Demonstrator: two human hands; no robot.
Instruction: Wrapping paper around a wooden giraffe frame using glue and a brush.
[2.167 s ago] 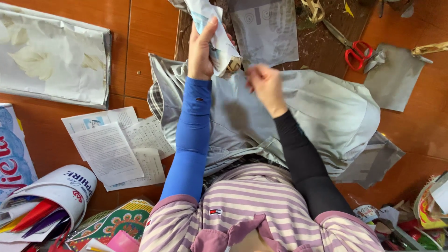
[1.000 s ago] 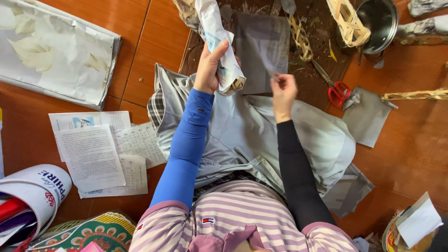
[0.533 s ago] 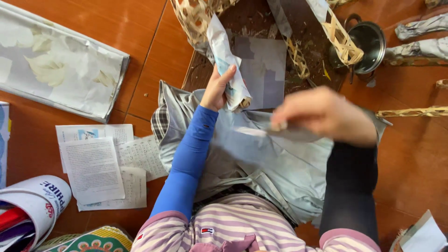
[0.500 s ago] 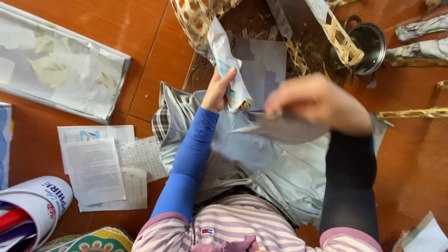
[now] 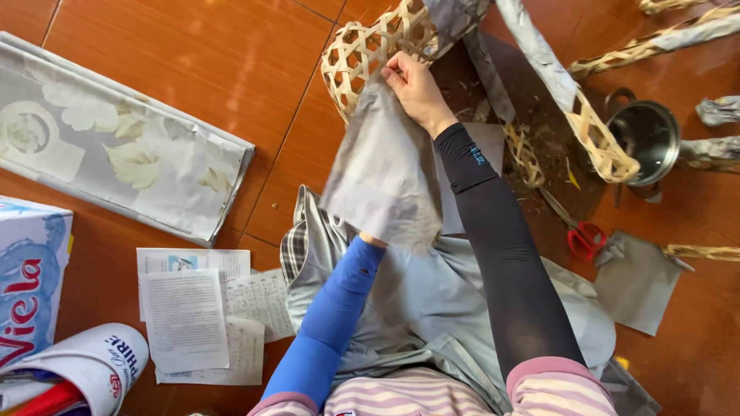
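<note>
My right hand [image 5: 412,86], in a black sleeve, pinches the top edge of a grey paper sheet [image 5: 385,169] and holds it against a woven bamboo basket frame [image 5: 370,46]. The sheet hangs down in front of my left arm in its blue sleeve [image 5: 339,308]. My left hand is hidden behind the sheet, so what it grips cannot be seen. Part of the frame above is covered in grey paper.
Red-handled scissors [image 5: 582,231] and a steel pot [image 5: 647,139] lie at the right, with woven strips and a cut grey sheet [image 5: 636,281]. A flowered paper roll [image 5: 116,146], printed pages [image 5: 185,308] and a box [image 5: 31,270] lie at the left. Grey cloth [image 5: 432,300] covers my lap.
My right hand has lifted a grey sheet from my lap and carried it forward onto the basket frame. The sheet now covers my left hand. The view has shifted forward.
</note>
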